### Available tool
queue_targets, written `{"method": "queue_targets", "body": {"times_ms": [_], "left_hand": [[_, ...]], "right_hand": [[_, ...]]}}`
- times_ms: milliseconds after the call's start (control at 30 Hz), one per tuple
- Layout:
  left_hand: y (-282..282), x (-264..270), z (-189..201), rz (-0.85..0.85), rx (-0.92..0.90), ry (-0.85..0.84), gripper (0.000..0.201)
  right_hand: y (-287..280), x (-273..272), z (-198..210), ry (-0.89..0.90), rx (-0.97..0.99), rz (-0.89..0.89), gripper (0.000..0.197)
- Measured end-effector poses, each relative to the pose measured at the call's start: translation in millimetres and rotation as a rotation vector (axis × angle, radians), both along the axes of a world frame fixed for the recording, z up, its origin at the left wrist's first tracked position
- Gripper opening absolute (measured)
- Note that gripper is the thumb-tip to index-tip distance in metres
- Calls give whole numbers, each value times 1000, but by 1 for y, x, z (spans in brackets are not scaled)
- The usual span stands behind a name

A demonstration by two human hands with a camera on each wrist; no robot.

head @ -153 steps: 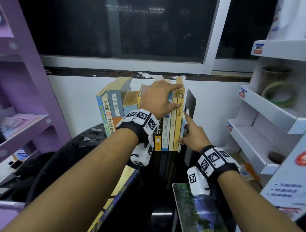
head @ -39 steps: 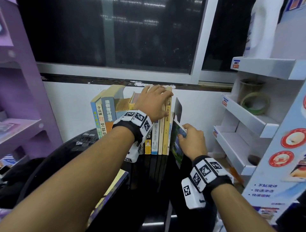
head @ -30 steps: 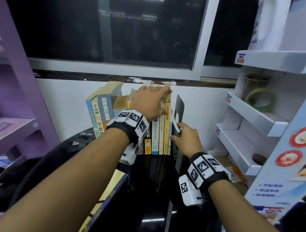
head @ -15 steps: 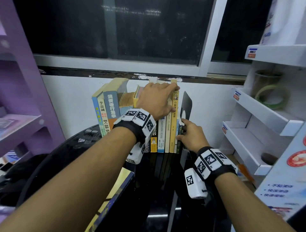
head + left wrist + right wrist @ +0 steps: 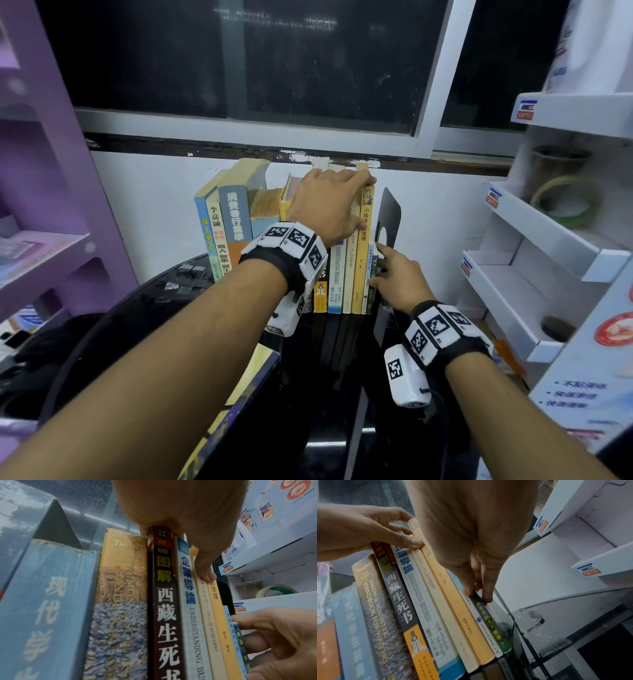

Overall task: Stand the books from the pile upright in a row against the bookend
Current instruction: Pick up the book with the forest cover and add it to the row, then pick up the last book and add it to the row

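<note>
A row of upright books [image 5: 337, 274] stands on the black glass table [image 5: 325, 394] against the black bookend [image 5: 388, 212]. My left hand [image 5: 329, 205] lies over the tops of the middle books, fingers curled over their top edge and thumb on the spines [image 5: 359, 531]. A thin green-spined book [image 5: 371, 291] stands last in the row, between a pale blue one and the bookend. My right hand [image 5: 394, 274] touches its spine [image 5: 489, 622] with straight thumb and fingers. A yellow-and-blue book [image 5: 239, 387] lies flat under my left forearm.
A purple shelf unit [image 5: 41, 240] stands to the left. A white display rack [image 5: 534, 240] with a tape roll [image 5: 565, 202] stands close on the right. The white wall and dark window are right behind the row.
A second ago my right hand held the green book tilted beside the row. It now stands upright by the bookend, and my fingers have shifted to its spine. The left hand stayed.
</note>
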State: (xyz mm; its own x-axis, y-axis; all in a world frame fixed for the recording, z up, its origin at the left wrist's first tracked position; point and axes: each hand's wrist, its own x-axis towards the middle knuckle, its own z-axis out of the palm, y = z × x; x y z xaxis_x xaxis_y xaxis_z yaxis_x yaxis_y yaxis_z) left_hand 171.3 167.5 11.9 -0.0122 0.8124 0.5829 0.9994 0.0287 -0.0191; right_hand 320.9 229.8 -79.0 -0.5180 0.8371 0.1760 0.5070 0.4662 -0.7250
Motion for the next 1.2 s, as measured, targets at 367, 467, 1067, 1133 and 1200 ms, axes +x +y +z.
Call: {"method": "queue_targets", "body": {"times_ms": [367,467,1067,1133,1200], "left_hand": [[-6,-1,2,-27,-130,35,74],[-19,0,-4,-52,-120,24,77],[-153,-42,-72,177,-383,-432,67],[-165,-56,-82,249,-457,-561,68],[-176,-70,-92,299,-502,-685,69]], "right_hand": [[-9,8,17,-58,-63,-5,54],[-17,14,22,-105,-41,-13,53],[-114,-8,22,-277,-238,69,51],[-125,-19,19,-323,-281,108,53],[-135,-30,16,-366,-314,144,53]]}}
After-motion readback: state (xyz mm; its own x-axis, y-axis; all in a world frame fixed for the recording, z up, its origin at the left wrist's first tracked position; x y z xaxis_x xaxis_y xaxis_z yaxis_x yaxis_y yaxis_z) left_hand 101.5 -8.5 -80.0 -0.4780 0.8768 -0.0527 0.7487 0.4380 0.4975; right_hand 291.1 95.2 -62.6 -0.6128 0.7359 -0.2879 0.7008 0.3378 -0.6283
